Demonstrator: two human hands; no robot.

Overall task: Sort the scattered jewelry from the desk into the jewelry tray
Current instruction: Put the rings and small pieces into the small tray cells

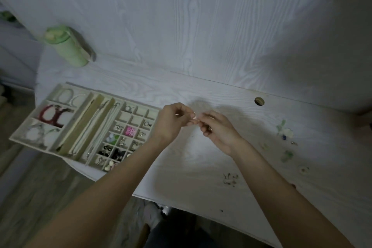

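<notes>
Both hands meet above the counter (201,90), fingertips together. The left hand (173,122) and the right hand (216,130) each pinch one end of a tiny pale piece of jewelry (194,116) held between them; it is too small and blurred to say what kind.

Just beside the left hand, on its outer side, lies the jewelry tray (18,137), touching the counter and overhanging its near edge. Its 3 big compartments farthest from the hands hold bracelets, among them a dark red one (51,115); the small squares nearest the left wrist hold earrings and a pink piece (130,131).

Beyond the right hand, well apart, loose pieces (285,132) lie scattered on the counter, and a dark cluster (229,179) sits beside the right forearm. A green bottle (66,46) stands far beyond the tray.
</notes>
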